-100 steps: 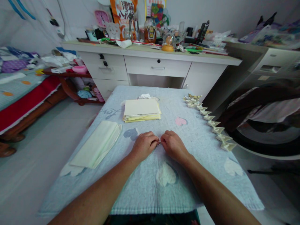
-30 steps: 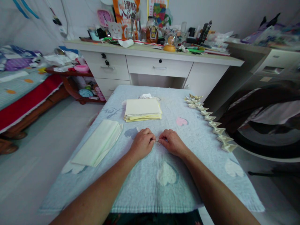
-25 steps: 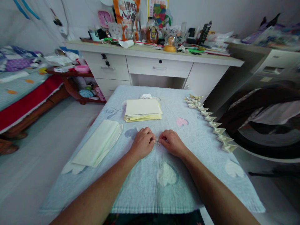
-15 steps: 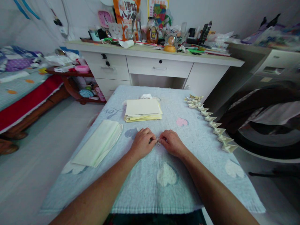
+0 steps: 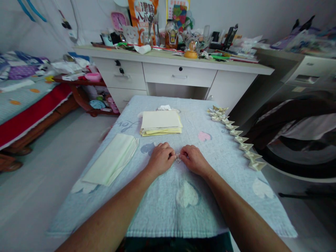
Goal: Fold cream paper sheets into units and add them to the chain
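Over the middle of the cloth-covered table [image 5: 162,210], my left hand [image 5: 162,156] and my right hand [image 5: 192,159] face each other with fingers pinched. Between their fingertips is a small piece of folded paper [image 5: 178,158], pale and mostly hidden by the fingers. Beyond the hands lies a stack of cream and yellow paper sheets [image 5: 160,120]. To the left rests a pale folded sheet bundle [image 5: 110,161]. Along the right side runs a row of several folded paper pieces [image 5: 241,140], pointed in shape; the farthest has a dark printed pattern.
A white desk [image 5: 181,75] crowded with jars, a pink clock [image 5: 118,21] and papers stands behind the table. At the right is a washing machine [image 5: 296,91] with dark cloth in its door opening. A bed [image 5: 34,101] is at the left. Crumpled white tissue [image 5: 164,107] lies behind the stack.
Both hands stay in nearly the same place, still pinching the small paper piece. Slightly more of it shows between the fingertips. The whole view has shifted a little.
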A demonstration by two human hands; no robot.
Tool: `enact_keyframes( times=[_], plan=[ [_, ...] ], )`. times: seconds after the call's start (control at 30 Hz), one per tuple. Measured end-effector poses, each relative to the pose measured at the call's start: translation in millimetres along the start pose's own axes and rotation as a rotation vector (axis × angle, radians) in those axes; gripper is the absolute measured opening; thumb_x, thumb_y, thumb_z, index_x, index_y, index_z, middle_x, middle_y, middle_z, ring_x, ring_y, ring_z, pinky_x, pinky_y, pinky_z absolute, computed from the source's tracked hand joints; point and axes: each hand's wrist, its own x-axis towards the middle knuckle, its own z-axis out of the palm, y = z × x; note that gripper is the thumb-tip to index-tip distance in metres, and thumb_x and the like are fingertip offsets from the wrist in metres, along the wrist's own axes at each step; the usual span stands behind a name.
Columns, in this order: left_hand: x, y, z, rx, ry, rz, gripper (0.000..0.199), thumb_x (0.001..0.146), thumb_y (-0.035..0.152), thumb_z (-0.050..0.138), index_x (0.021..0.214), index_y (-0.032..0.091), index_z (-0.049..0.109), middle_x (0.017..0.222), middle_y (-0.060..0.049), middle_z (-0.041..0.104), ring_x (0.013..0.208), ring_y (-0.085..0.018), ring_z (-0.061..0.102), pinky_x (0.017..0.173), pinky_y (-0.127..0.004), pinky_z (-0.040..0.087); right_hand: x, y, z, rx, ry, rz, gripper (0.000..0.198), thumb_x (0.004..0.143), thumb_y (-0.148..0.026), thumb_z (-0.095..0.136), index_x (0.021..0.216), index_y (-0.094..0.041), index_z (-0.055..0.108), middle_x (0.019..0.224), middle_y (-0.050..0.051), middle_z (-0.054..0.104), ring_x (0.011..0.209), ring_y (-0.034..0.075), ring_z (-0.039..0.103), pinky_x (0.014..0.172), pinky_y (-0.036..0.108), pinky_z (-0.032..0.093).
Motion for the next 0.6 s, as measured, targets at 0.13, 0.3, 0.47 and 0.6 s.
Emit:
enact_keyframes(
  times=[0.13,0.3,0.47,0.6],
  plan=[
    [-0.4,-1.2,0.7,-0.01,0.005,0.002,0.011,0.081,0.026,0.062,0.072,0.02,0.066,0.081,-0.003,0.057,0.085,-0.019,0.053,0.078,-0.032,0.039,-2.0,0.1,0.9,0.052,0.005,0.005,0.004,0.082,-0.02,0.062,0.08,-0.017,0.062,0.078,0.002,0.059,0.078,0.016,0.051,0.074,0.027,0.033],
    [-0.9,-2.5,0.8,-0.026,0.016,0.004,0.009,0.08,0.025,0.063,0.073,0.02,0.066,0.082,-0.003,0.057,0.086,-0.019,0.054,0.079,-0.032,0.04,-3.5,-3.0,4.1,0.056,0.015,0.036,0.005,0.081,-0.022,0.065,0.083,-0.018,0.064,0.086,0.003,0.057,0.086,0.018,0.051,0.078,0.03,0.031],
    [-1.4,-3.4,2.0,-0.029,0.022,0.006,0.01,0.08,0.025,0.063,0.072,0.02,0.065,0.081,-0.002,0.057,0.085,-0.019,0.054,0.078,-0.032,0.04,-2.4,-4.6,8.0,0.05,0.038,0.044,0.004,0.083,-0.022,0.063,0.082,-0.018,0.065,0.084,0.003,0.057,0.085,0.018,0.05,0.076,0.03,0.03],
    [-1.4,-3.7,1.4,-0.038,0.021,0.01,0.01,0.08,0.025,0.063,0.072,0.02,0.065,0.081,-0.002,0.057,0.085,-0.019,0.054,0.079,-0.032,0.04,-2.8,-5.6,7.6,0.04,0.032,0.024,0.004,0.084,-0.021,0.062,0.083,-0.018,0.065,0.084,0.003,0.057,0.085,0.017,0.05,0.076,0.029,0.03]
  ],
)
